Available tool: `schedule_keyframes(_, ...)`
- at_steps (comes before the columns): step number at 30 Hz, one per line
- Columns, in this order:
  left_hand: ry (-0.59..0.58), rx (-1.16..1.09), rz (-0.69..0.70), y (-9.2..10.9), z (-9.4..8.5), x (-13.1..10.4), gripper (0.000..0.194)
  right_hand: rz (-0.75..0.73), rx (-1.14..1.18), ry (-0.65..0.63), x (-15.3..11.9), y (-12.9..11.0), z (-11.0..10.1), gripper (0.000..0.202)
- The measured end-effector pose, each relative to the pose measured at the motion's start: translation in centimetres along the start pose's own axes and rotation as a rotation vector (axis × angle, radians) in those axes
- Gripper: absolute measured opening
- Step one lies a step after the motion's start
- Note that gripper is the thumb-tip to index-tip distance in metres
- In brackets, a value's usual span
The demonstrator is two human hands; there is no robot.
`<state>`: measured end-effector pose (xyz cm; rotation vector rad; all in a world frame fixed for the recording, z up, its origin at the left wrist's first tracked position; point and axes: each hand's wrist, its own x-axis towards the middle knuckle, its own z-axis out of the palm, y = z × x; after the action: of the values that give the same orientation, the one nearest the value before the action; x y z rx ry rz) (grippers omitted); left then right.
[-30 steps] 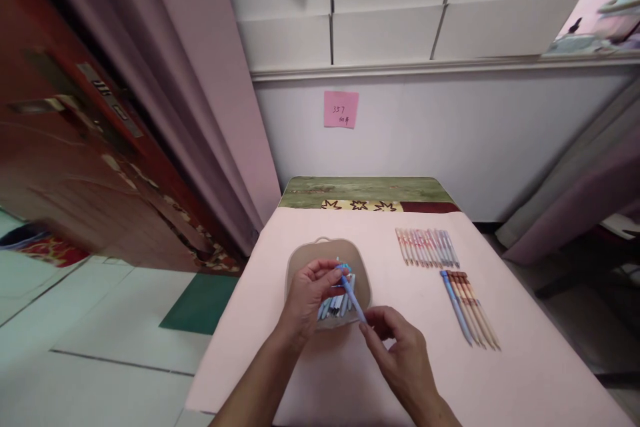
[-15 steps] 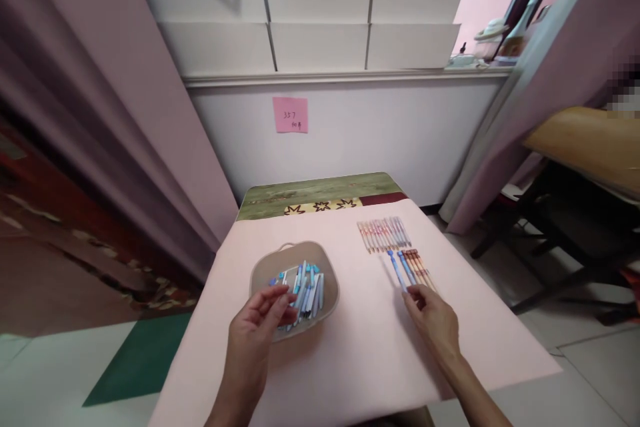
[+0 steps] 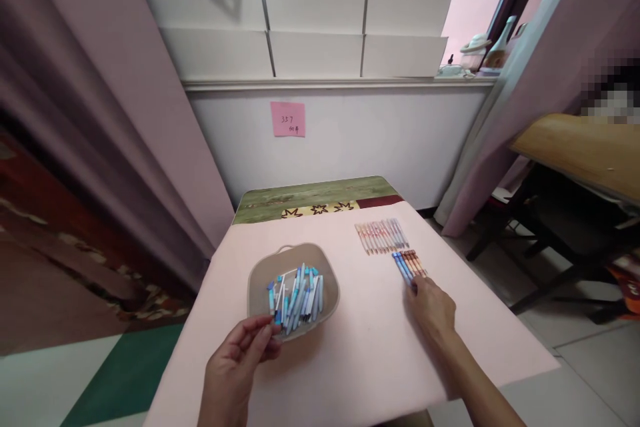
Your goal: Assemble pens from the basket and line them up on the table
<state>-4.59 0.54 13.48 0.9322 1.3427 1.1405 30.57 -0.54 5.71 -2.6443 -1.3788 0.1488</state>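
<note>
My right hand is closed on the lower end of a blue pen, which lies on the pink cloth at the left end of a short row. Brown and tan pens continue that row to the right, partly behind my fingers. At the front rim of a beige basket, my left hand has its thumb and fingers pinched together. Whether anything small is between them cannot be made out. Inside the basket lie several blue, white and grey pens in a loose heap.
Beyond the short row, a second row of pale pens lies side by side. A pink cloth covers most of the table, whose green patterned far end meets the wall. A wooden table stands to the right, curtains at both sides.
My right hand has brought the blue pen to the right, against the other pens in the short row. My left hand has drawn back from over the basket to its front left rim.
</note>
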Motion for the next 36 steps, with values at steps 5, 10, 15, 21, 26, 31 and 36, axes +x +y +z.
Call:
schedule_keyframes(5,0.104,0.011,0.014,-0.2,-2.7,-0.2,0.05,0.0,-0.008,0.025,-0.4,0.7,0.1,0.031)
schedule_keyframes(10,0.242,-0.009,0.001,-1.2,-6.7,-0.2,0.052,-0.077,0.117,0.145,-0.9,0.1,-0.4,0.037)
schedule_keyframes(15,0.289,-0.012,-0.012,-2.3,-7.2,-0.4,0.048,-0.27,0.687,0.144,-0.7,-6.5,-1.9,0.04)
schedule_keyframes(21,0.292,0.102,0.052,-1.3,-5.7,-0.1,0.038,-0.379,1.322,0.118,1.6,-14.9,-5.6,0.037)
schedule_keyframes(26,0.317,0.263,0.118,-0.5,-5.9,0.3,0.027,-0.404,1.433,0.027,3.6,-16.0,-6.6,0.034)
schedule_keyframes(31,0.262,0.347,0.182,-0.1,-3.9,1.6,0.019,-0.375,1.483,-0.005,5.3,-14.9,-5.9,0.038)
schedule_keyframes(36,0.135,0.49,0.282,0.5,-0.1,4.9,0.01,-0.341,1.523,-0.008,5.8,-14.0,-6.6,0.037)
